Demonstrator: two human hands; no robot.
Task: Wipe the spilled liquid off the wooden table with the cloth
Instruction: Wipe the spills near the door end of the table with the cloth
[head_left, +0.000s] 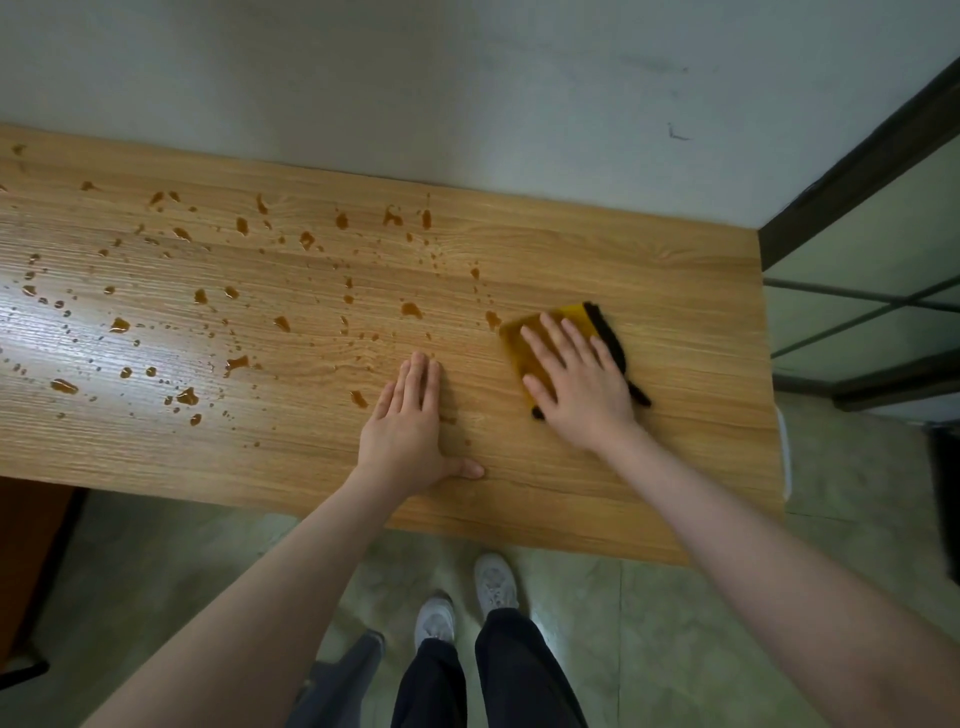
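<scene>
On the right part of the table (675, 291) lies the cloth (563, 322), a yellow piece with a dark border, flat on the wood and near the far-right corner region but well short of the edges. Over it rests the right hand (579, 379), palm down, its fingers (550, 338) straight and slightly spread, pressing on the cloth so that only the yellow upper part and the dark edge along its right side show. Just left of the cloth sit the nearest drops of the spill (410, 309), an amber-brown liquid scattered in many small blots and beads across the middle and left of the tabletop, reaching toward the far edge by the wall (467, 78); one blot lies touching or almost touching the cloth's left corner. Between the cloth and the bulk of the drops, the left hand (408, 431) lies flat on the bare wood, its four fingers straight and pressed together, thumb held out to the right along the surface; a small blot lies just beside its little-finger side. Below the table's near edge the person's dark trousers (498, 670) and white shoes (493, 579) stand on a pale tiled floor (675, 623). To the right a dark-framed glass panel (857, 270) meets the wall.
</scene>
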